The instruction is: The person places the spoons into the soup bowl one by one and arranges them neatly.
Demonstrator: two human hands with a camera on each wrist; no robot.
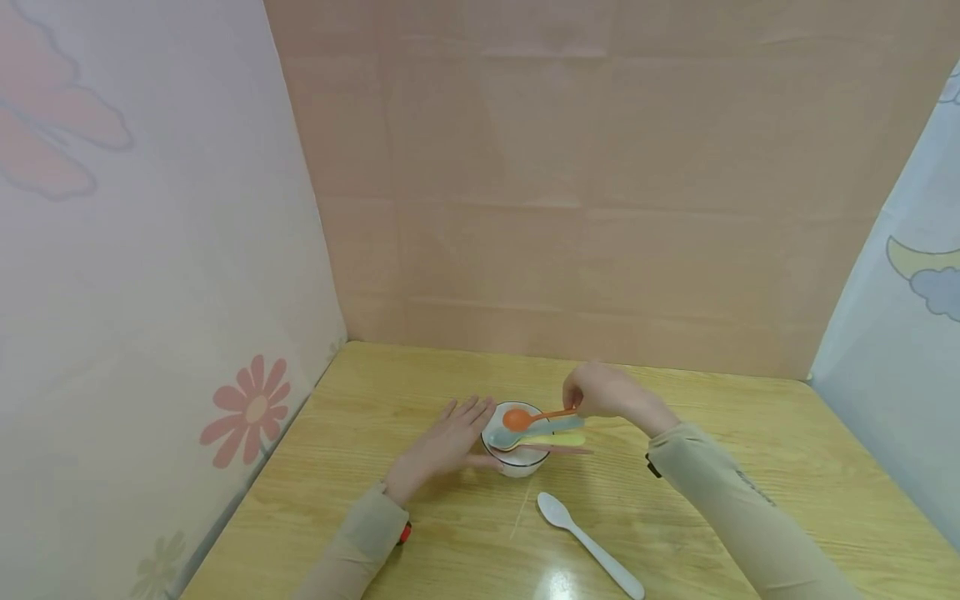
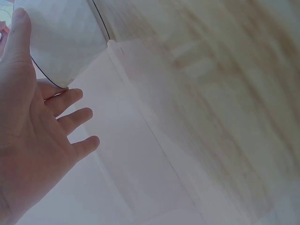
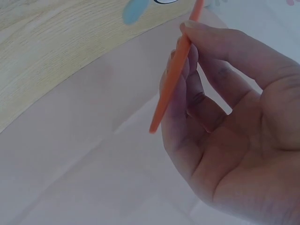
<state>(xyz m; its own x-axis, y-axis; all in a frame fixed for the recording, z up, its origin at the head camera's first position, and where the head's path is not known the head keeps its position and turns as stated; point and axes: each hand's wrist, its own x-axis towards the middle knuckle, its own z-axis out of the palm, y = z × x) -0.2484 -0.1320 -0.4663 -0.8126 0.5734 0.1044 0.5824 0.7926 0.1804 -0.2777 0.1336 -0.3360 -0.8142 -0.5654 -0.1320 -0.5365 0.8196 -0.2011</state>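
A white bowl (image 1: 517, 471) with a dark rim stands on the table, and my left hand (image 1: 446, 442) holds its left side. In the left wrist view the thumb lies along the bowl's wall (image 2: 65, 37), with a finger partly hidden behind it. My right hand (image 1: 607, 392) pinches the handle of an orange spoon (image 3: 173, 75) between thumb and fingers. The orange spoon's head is over the bowl. Below it a blue-grey spoon (image 1: 551, 427), a yellow spoon (image 1: 566, 439) and a pink handle (image 1: 576, 451) rest across the bowl, sticking out to the right.
A larger white spoon (image 1: 592, 546) lies on the wooden table (image 1: 315, 492), nearer to me than the bowl. A plain beige sheet (image 1: 600, 208) rises behind the table's far edge. Patterned pale sheets (image 1: 172, 250) stand at the left and right.
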